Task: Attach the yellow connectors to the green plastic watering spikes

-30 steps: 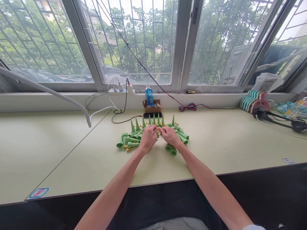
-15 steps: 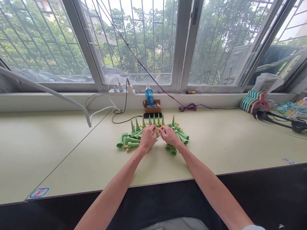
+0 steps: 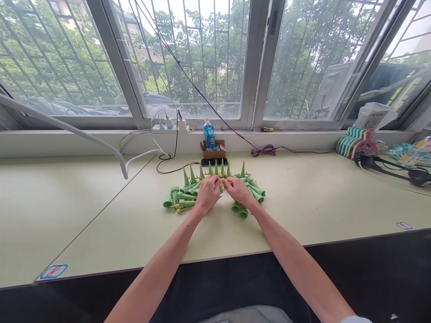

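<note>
Barely any shift vs. earlier frame — bare L hand (image 3: 208, 192) & bare R hand (image 3: 239, 190) curled close together, grip hidden, can't tell — part-blocking green tapered plastic cones (image 3: 188, 203) w/ yellow stems (image 3: 181, 210) on pale-cream tabletop (image 3: 310, 197).

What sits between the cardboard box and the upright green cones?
In the head view, a dark, flat phone-like device lies between them, just in front of the cardboard box and behind the upright green cones.

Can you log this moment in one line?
left hand: curled | right hand: curled, close to left | grip: unclear | around: green cones, some upright, some lying | behind: phone, bottle
</note>
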A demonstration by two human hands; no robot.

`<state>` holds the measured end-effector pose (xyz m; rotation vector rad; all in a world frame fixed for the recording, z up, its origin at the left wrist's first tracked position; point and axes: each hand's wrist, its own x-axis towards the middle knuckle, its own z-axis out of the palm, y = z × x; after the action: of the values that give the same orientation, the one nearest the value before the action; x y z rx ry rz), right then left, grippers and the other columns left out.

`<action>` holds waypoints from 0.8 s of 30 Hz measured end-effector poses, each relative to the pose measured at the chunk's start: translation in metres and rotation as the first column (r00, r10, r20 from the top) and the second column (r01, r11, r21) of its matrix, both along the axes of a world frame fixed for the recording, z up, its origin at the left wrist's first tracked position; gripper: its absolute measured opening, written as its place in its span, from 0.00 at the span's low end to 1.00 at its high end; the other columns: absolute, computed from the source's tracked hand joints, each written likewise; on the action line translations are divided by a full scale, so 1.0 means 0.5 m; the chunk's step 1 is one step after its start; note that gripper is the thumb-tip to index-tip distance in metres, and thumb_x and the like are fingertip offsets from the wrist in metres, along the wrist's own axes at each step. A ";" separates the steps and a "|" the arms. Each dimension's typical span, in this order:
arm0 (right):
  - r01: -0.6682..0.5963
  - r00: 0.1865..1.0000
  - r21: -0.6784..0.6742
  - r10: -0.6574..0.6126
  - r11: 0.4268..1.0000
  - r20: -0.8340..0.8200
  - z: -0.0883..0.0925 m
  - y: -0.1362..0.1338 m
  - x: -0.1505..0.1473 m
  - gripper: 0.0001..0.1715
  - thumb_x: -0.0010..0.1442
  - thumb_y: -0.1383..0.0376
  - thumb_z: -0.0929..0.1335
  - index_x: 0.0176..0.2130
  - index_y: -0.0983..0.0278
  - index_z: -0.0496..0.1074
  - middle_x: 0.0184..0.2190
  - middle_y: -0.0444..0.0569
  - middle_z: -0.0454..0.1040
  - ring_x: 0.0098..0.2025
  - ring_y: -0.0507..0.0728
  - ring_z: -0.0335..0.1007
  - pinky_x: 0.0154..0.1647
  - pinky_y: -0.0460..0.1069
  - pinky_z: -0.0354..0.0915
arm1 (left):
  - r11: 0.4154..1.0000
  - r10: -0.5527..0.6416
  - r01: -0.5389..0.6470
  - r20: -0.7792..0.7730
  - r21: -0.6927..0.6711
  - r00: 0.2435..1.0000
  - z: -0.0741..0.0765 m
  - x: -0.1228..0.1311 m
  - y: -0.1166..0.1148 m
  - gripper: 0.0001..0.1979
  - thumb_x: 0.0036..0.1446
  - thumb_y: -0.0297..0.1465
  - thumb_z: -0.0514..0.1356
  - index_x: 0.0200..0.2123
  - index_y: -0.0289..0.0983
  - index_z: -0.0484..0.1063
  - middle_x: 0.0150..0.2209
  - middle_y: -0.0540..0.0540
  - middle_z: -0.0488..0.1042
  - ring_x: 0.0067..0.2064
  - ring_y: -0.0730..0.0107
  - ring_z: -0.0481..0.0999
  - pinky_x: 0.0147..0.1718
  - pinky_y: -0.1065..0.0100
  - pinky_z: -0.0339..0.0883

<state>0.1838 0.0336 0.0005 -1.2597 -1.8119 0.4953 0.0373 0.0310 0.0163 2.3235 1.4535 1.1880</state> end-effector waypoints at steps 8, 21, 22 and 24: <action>-0.042 0.998 -0.075 0.039 0.996 -0.039 0.004 -0.005 0.001 0.14 0.61 0.57 0.60 0.30 0.62 0.65 0.17 0.41 0.64 0.21 0.51 0.57 0.25 0.45 0.53 | 1.000 0.018 -0.018 0.001 -0.002 1.000 -0.007 -0.001 0.004 0.11 0.63 0.31 0.50 0.31 0.38 0.70 0.32 0.46 0.68 0.29 0.69 0.66 0.31 0.68 0.59; -0.008 1.000 0.009 0.008 1.000 0.017 0.000 0.003 0.003 0.22 0.62 0.56 0.59 0.20 0.62 0.56 0.17 0.41 0.59 0.22 0.50 0.52 0.25 0.46 0.50 | 1.000 -0.019 0.019 -0.011 -0.006 1.000 -0.005 -0.002 0.002 0.11 0.62 0.29 0.50 0.31 0.38 0.69 0.30 0.46 0.67 0.28 0.69 0.66 0.30 0.68 0.59; -0.011 1.000 0.014 0.011 1.000 0.011 0.000 0.002 0.002 0.22 0.62 0.56 0.59 0.20 0.62 0.56 0.17 0.41 0.58 0.22 0.50 0.52 0.25 0.46 0.50 | 1.000 -0.019 0.019 -0.010 -0.008 1.000 -0.005 -0.002 0.002 0.11 0.63 0.29 0.50 0.31 0.38 0.69 0.30 0.46 0.67 0.28 0.69 0.66 0.29 0.68 0.59; -0.012 1.000 0.011 0.012 1.000 -0.005 0.001 0.001 0.002 0.22 0.62 0.55 0.59 0.21 0.63 0.57 0.17 0.41 0.59 0.22 0.50 0.52 0.25 0.46 0.50 | 1.000 -0.016 0.016 -0.006 -0.010 1.000 -0.004 -0.002 0.002 0.11 0.63 0.30 0.50 0.30 0.38 0.69 0.30 0.46 0.67 0.28 0.69 0.66 0.29 0.68 0.59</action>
<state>0.1845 0.0340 0.0012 -1.2396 -1.8166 0.4946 0.0364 0.0321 0.0142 2.3298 1.4366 1.1676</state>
